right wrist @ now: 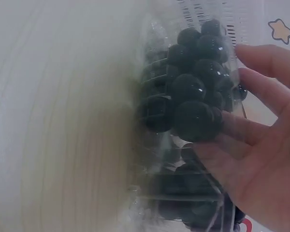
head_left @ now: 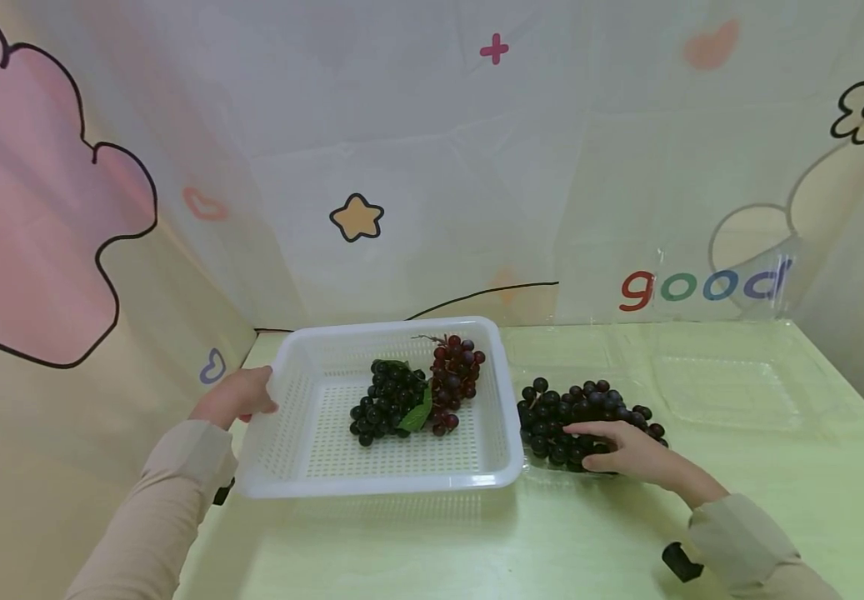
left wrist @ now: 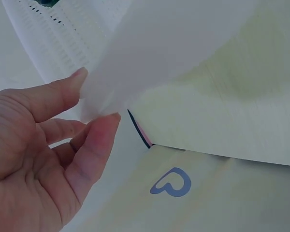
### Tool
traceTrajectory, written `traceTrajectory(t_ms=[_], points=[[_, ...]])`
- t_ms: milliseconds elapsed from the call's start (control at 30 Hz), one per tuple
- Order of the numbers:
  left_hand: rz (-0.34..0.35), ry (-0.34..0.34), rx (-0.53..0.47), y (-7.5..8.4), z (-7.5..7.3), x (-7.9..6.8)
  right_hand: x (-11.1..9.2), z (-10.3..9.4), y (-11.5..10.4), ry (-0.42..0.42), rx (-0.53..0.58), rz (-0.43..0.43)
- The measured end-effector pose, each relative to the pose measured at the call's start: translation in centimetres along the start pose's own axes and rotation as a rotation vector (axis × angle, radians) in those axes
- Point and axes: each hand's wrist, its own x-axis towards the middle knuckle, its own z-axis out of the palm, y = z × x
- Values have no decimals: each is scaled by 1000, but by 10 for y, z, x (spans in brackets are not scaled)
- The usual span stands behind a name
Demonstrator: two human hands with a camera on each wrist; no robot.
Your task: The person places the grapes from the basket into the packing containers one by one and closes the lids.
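Note:
A white plastic basket [head_left: 382,483] with slotted walls stands at the middle left. My left hand [head_left: 240,396] pinches its left rim between thumb and fingers; in the left wrist view, the hand [left wrist: 53,140] is close up at the basket wall [left wrist: 169,43]. Inside lie a bunch of dark green grapes [head_left: 382,400] with a green leaf and a bunch of red grapes [head_left: 456,367]. My right hand [head_left: 626,454] reaches over a bunch of black grapes [head_left: 551,412] in a clear plastic box. In the right wrist view, its loosely spread fingers [right wrist: 266,89] lie at the grapes [right wrist: 195,121].
The clear box's raised lid [head_left: 731,392] extends to the right and back on the pale green tabletop [head_left: 701,483]. Behind the table hangs a printed curtain [head_left: 432,150]. Black wrist devices show under both sleeves [head_left: 746,542].

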Motion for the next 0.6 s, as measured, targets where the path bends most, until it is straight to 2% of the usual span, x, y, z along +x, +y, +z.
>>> traceTrajectory(t_ms=[100,200,333,400,500,600], points=[[12,29,53,1,2,-1,-3,-2,-3,-4,15,2],[23,69,158,6,2,-6,-6,-4,-4,12,10,-10],[47,172,319,22,3,-14,-9,-8,-6,52,6,-55],[72,225,364,33,6,-18,-10,-9,-8,75,17,-65],[148,285,390,49,13,-22,-11,-9,-11,121,11,-79],[284,353,385,62,24,-27,-11,-8,-14,184,-31,-86]])
